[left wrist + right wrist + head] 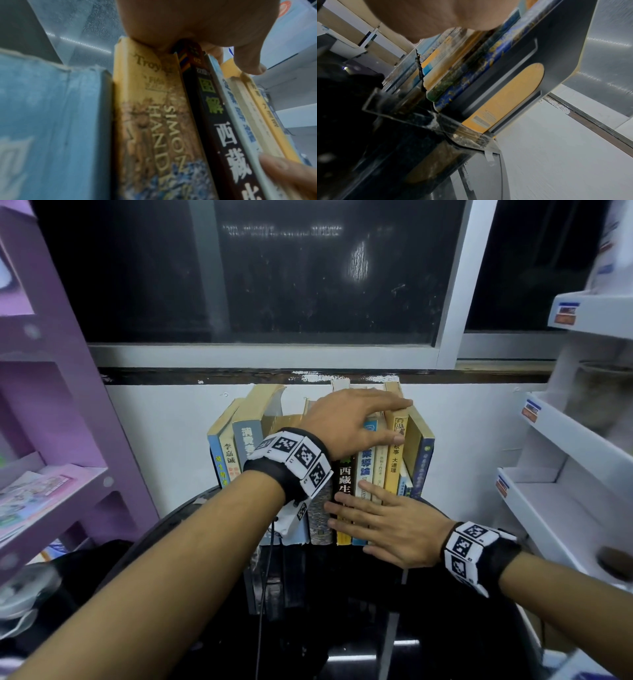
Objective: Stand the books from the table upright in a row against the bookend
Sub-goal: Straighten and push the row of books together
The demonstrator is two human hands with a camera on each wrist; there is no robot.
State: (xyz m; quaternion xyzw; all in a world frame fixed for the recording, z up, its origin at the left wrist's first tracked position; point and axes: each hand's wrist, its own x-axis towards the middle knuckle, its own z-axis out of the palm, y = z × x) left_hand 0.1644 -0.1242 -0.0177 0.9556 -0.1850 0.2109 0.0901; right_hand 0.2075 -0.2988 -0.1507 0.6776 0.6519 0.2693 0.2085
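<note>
The left hand (346, 422) is reaching over the row of books (318, 460) from 7 o'clock, and it is lying flat on the top edges; its fingers (390, 404) are stretching straight toward 3 o'clock, and the thumb is pressing on the top of a yellow book (394, 453), so this grip is open and is closing around nothing. In the left wrist view the palm is resting on the top of a tan book (154, 121) and a black book (223, 128) just beside it. The right hand (387, 529) is coming from 4 o'clock with its fingers spread and straight, and it is pressing flat against the lower spines of the black, blue-white and cream books; this grip is also open. The books are standing upright on the dark table (342, 594), near its far edge at 12 o'clock, spines toward the person. The dark bookend (556, 47) is standing at the 3 o'clock end of the row, touching the last blue book (479, 70). At the 9 o'clock end the books are leaning a little. A white wall (154, 440) is behind the row, a purple shelf (51, 405) is at 9 o'clock and a white rack (582, 440) is at 3 o'clock, both well apart from the books.
</note>
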